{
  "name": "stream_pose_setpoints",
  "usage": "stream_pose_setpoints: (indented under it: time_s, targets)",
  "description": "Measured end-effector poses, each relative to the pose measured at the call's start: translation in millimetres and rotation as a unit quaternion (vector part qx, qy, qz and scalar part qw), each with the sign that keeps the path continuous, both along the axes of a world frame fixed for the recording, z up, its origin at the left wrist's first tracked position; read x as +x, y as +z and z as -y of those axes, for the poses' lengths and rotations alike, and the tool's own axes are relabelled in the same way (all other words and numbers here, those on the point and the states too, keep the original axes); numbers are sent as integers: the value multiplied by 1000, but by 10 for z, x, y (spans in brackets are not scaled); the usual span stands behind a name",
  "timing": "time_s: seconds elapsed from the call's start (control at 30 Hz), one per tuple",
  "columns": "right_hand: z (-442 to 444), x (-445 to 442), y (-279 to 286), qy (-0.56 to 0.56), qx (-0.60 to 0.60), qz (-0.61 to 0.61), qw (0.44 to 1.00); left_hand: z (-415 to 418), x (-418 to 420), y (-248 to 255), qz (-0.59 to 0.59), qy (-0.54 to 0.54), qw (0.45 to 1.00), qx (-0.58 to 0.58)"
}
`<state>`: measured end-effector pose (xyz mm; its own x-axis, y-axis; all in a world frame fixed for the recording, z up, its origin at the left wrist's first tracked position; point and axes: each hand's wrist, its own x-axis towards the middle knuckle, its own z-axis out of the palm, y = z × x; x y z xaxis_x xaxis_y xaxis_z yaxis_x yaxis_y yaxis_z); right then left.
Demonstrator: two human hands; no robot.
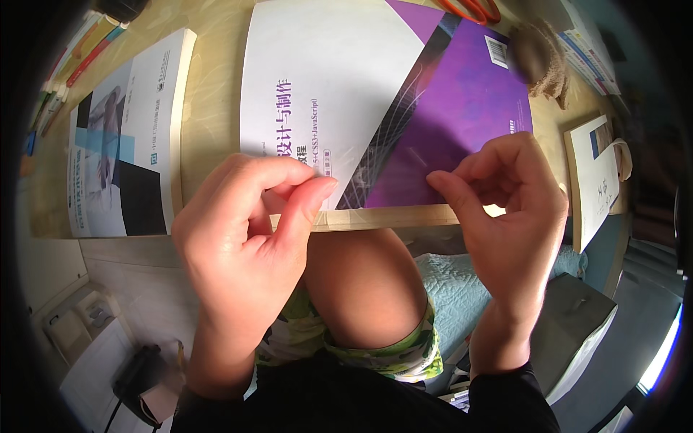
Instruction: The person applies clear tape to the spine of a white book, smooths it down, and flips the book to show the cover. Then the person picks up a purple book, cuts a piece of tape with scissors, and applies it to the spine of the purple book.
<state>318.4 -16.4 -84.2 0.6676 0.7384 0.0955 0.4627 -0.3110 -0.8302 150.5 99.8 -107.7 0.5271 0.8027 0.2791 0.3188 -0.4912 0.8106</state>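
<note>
A large white and purple paperback book (335,76) lies flat on the table, its printed cover up and its pale near edge facing me. My left hand (243,216) hovers over the near left part of the cover, thumb and forefinger drawn together. Over the purple near right corner, my right hand (501,200) is held in a similar pinch, its other fingers curled in. Faint light streaks cross the cover between the two hands. Whether something thin or clear sits between the fingertips cannot be made out.
Left of the book lies another paperback (146,113); a smaller book (593,178) is at the right table edge. Orange scissor-like handles (479,10), a fuzzy brown item (547,65) and stacked books (587,54) stand at the far right. Below are my knee (368,287) and a grey box (574,319).
</note>
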Motion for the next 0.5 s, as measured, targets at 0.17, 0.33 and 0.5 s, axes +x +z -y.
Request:
stream_pose_setpoints:
  time_s: [0.17,0.33,0.5]
  targets:
    - [9,-4,-5,-4,2,-5,1000,-5,4,-6,0,-6,1000,6]
    - [8,-1,1,-3,3,-8,1000,-1,20,-20,15,-4,1000,1]
    - [4,9,-9,-1,8,-22,1000,5,14,6,10,-5,1000,-14]
